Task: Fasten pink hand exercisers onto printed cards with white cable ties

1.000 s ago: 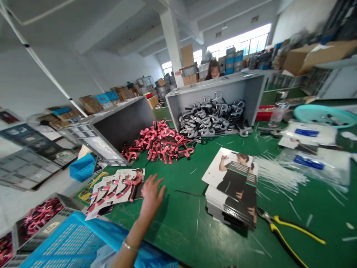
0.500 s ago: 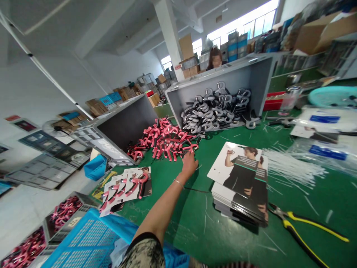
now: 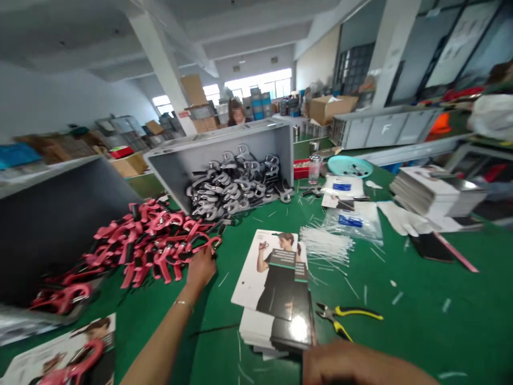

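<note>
My left hand (image 3: 201,268) reaches to the right end of a heap of pink-and-black hand grip strengtheners (image 3: 154,240). Its fingers close on one pink hand grip strengthener (image 3: 214,243) at the heap's edge. My right hand (image 3: 332,363) comes in blurred at the bottom, beside the near corner of a stack of printed backing cards (image 3: 256,326); its fingers are not visible. A loose card (image 3: 250,278) lies askew on top of the stack. At lower left, a pink hand grip strengthener (image 3: 94,353) lies on another card (image 3: 108,326).
Tipped grey crates hold pink grips at left and grey grips (image 3: 236,182) behind. White cable ties (image 3: 326,246), yellow-handled cutters (image 3: 356,312), plastic bags (image 3: 355,222), a turquoise dish (image 3: 348,166) and a card stack (image 3: 425,192) lie rightward. A person (image 3: 236,112) is beyond the crate.
The view has swung right, bringing more of the right side of the table into sight. My right hand has come in at the bottom. My left hand remains at the pink heap's edge.
</note>
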Demonstrator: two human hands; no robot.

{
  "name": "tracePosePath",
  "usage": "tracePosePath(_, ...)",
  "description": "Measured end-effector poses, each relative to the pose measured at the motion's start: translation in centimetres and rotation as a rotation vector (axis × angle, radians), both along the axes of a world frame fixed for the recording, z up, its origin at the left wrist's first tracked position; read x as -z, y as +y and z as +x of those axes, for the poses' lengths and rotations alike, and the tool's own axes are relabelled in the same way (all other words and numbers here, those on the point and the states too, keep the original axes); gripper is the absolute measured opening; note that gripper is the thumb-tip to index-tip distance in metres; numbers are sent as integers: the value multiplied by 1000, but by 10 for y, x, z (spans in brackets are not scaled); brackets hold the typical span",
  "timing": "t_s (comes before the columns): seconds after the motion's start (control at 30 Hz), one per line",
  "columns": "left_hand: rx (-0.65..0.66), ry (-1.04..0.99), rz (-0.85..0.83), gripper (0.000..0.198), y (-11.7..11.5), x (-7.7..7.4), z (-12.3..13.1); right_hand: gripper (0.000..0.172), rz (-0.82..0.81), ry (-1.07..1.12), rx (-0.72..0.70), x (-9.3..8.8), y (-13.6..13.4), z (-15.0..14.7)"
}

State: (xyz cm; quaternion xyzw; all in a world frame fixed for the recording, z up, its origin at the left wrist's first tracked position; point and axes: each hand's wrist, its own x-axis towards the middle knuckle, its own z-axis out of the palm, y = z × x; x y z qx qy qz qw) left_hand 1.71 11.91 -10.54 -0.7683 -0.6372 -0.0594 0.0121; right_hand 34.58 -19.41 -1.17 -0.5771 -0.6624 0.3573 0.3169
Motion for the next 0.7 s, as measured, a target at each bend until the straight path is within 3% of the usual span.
tracePosePath(0.1, -25, 36, 33, 48, -6, 9, -9, 28, -92, 22, -42, 12, 29, 33)
tracePosePath(0.2, -79, 72, 67, 51, -26, 15, -13, 24, -38, -219, 154, 37, 56, 65)
tracePosePath(0.3, -120, 102, 104, 51, -54, 20, -13, 22, -5, -389, 230, 61, 81, 85)
tracePosePath(0.53, -232, 180, 183, 51, -136, 32, -19, 10, -40, -456, 332, 94, 133, 79)
tracePosePath(0.7, -291, 160, 167, 51, -187, 41, -19, 6, -52, -328, 295, 98, 143, 92)
